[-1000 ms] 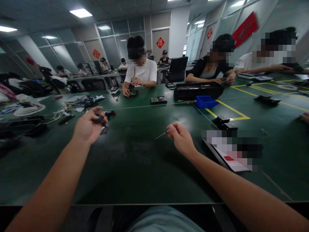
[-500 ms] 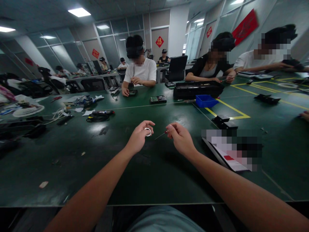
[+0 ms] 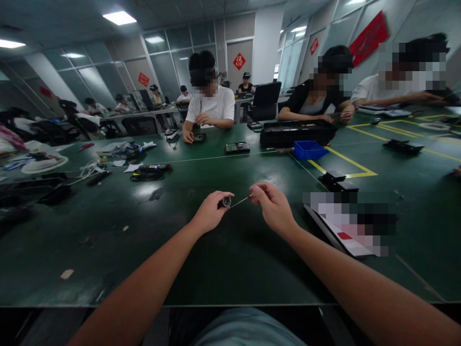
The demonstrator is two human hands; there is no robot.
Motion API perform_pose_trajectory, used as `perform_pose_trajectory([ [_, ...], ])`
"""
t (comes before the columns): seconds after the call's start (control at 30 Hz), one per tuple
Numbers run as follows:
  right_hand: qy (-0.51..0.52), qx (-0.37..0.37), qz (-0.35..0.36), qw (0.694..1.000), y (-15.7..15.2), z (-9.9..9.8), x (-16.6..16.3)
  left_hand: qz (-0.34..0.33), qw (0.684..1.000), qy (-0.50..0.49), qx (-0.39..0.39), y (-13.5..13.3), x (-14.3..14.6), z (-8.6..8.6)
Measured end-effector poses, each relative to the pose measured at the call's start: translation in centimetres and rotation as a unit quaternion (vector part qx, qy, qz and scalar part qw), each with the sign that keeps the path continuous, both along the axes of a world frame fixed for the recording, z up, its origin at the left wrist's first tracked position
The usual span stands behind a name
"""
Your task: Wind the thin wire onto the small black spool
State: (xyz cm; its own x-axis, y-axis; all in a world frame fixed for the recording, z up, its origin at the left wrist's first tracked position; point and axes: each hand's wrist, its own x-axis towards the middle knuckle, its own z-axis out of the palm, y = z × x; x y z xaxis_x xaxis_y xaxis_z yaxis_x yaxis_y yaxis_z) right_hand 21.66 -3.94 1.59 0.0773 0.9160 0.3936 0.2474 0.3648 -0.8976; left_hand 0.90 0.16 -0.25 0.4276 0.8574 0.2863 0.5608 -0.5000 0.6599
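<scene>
My left hand [image 3: 211,211] is closed around a small dark round part with a silvery ring face [image 3: 225,202], held above the green table [image 3: 187,250]. My right hand [image 3: 272,206] pinches a thin screwdriver [image 3: 242,200] whose metal tip points left and touches the round part. Both hands hover close together over the middle of the table.
A blurred booklet [image 3: 345,226] lies right of my right hand, with black parts [image 3: 336,179] behind it. A blue bin [image 3: 309,150] and a black tray [image 3: 293,132] stand farther back. Cables and a black coil [image 3: 146,173] lie at left. Several people sit across the table.
My left hand came from the cable pile at far left to the middle, carrying the round part. It now meets the screwdriver tip. My right hand barely moved.
</scene>
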Motion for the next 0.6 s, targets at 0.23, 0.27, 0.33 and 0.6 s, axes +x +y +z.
perform_pose_trajectory([
  [0.23, 0.026, -0.02, 0.027, 0.999, 0.3, -0.31, -0.02, 0.022, 1.0, -0.008, 0.006, 0.23, -0.25, -0.39],
  [0.27, 0.023, -0.022, 0.027, 0.999, 0.32, -0.35, 0.0, 0.019, 1.0, -0.01, 0.01, 0.24, -0.28, -0.4],
  [0.33, 0.014, -0.023, 0.02, 0.999, 0.37, -0.4, 0.06, 0.018, 1.0, -0.012, 0.014, 0.24, -0.3, -0.38],
  [0.6, 0.03, -0.026, -0.019, 0.999, 0.87, -0.77, 0.19, 0.014, 1.0, -0.012, 0.013, 0.25, -0.28, -0.53],
])
